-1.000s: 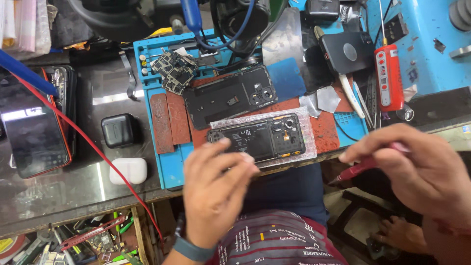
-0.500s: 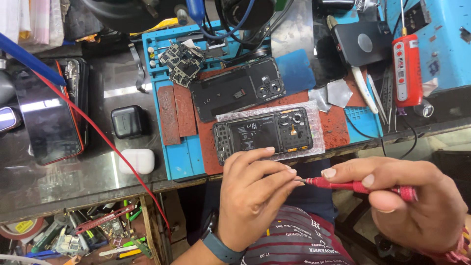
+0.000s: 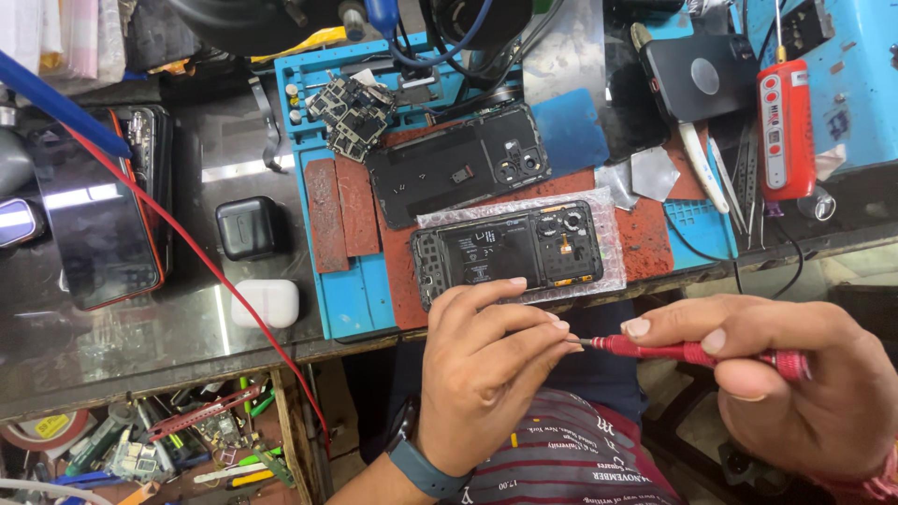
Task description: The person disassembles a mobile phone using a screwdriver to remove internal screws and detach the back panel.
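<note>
at the bench's near edge, the left hand (image 3: 486, 374) is pinching its fingertips at the tip of a red screwdriver (image 3: 697, 353), perhaps on a tiny screw, though none shows. the right hand (image 3: 795, 383) is gripping the knurled handle. this tool is looking light, stiff and thin, best held along the handle. just beyond the left hand's fingers, an opened phone (image 3: 510, 251) is lying on a blue mat (image 3: 351, 299); its bare insides are looking fragile, so its edges are the safest grip.
</note>
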